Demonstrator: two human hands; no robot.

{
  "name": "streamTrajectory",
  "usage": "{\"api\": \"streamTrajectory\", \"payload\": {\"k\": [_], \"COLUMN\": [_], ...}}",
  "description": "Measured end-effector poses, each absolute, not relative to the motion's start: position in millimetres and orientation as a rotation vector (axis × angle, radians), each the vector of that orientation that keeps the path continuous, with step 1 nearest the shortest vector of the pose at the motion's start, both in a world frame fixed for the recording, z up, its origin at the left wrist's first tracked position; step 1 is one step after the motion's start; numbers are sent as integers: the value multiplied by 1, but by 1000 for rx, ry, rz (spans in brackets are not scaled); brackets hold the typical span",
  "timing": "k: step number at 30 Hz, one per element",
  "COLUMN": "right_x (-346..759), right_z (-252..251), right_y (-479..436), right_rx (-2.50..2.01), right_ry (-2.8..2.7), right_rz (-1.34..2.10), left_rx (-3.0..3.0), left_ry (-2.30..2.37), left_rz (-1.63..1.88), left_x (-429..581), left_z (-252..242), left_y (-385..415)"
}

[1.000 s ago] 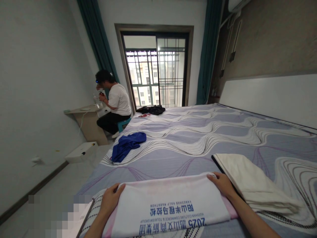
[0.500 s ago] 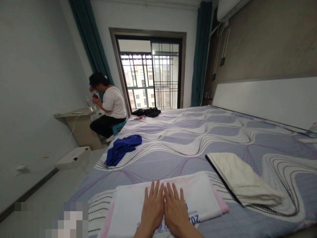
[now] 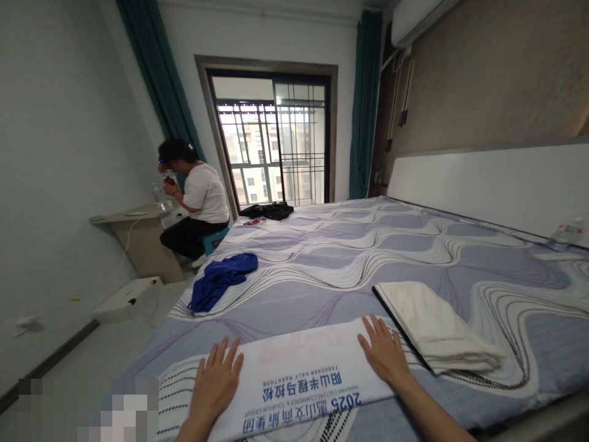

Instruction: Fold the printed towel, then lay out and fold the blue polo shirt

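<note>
My left hand (image 3: 215, 382) and right hand (image 3: 383, 351) both lie flat, fingers spread and gripping nothing, one on each end of the folded white shirt (image 3: 294, 383) that sits on the bed (image 3: 350, 258) at the near edge, right in front of me. My hands are well apart, with the printed band of the shirt between them. The print is blue and upside down from where I stand: I can read "2025" and a row of Chinese characters, and the small Latin line above seems to say "HALF MARATHON", though the rest is too fine to be sure of. As I judge it, the risk is the fold sliding: the shirt lies close to the bed's edge, and if I press unevenly or drag one palm, the layers could shift or bunch, or the near flap could slip off the edge. Just beside my right hand lies a folded cream cloth (image 3: 432, 325), near enough that a careless sweep could knock it askew. Farther off are a crumpled blue garment (image 3: 221, 279) and a seated person (image 3: 196, 202) at a bench (image 3: 133, 221).
</note>
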State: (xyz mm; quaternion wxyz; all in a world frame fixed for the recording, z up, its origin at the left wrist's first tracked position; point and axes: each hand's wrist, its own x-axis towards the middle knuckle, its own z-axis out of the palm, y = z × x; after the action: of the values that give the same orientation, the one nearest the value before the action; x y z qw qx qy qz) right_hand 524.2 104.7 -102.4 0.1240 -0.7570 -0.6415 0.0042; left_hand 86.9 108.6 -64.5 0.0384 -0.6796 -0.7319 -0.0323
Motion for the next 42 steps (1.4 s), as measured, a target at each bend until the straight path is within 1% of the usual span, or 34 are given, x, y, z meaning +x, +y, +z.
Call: {"api": "streamTrajectory", "payload": {"k": [4,7,10,12,14,15,17,20,23,27,30,33,37,40,42], "right_x": [554,561,551,529,494,471,422,349,290,234,203,180,161,161,169], "right_z": [-116,-115,-105,-96,-90,-89,-92,-100,-104,-100,-93,-83,-71,-61,-48], "right_y": [104,110,108,93,68,53,26,3,1,11,18,23,27,32,39], "right_rx": [-2158,-2168,-2218,-2192,-2013,-1834,-1559,-1394,-1391,-1352,-1314,-1330,-1458,-1518,-1516], "right_ry": [-1900,-1901,-1850,-1841,-1974,-2122,-2317,-2432,-2394,-2361,-2363,-2365,-2310,-2143,-1925], "right_rz": [-22,22,69,33,-18,-18,45,164,193,109,57,96,249,408,531], "left_rx": [-1969,-1929,-1901,-1885,-1851,-1834,-1820,-1825,-1848,-1810,-1718,-1670,-1639,-1651,-1670], "left_ry": [-2338,-2354,-2448,-2512,-2564,-2586,-2613,-2627,-2620,-2627,-2643,-2706,-2744,-2697,-2688], "left_rz": [-18,-3,-124,-224,-257,-247,-210,-241,-451,-877,-1097,-1146,-1142,-1147,-1131], "left_x": [49,28,11,5,5,7,14,23,24,15,13,16,22,23,23], "left_z": [-64,-70,-84,-95,-103,-105,-104,-98,-95,-96,-91,-82,-75,-77,-80], "left_y": [99,88,71,55,38,30,17,6,3,-2,-8,-13,-17,-18,-17]}}
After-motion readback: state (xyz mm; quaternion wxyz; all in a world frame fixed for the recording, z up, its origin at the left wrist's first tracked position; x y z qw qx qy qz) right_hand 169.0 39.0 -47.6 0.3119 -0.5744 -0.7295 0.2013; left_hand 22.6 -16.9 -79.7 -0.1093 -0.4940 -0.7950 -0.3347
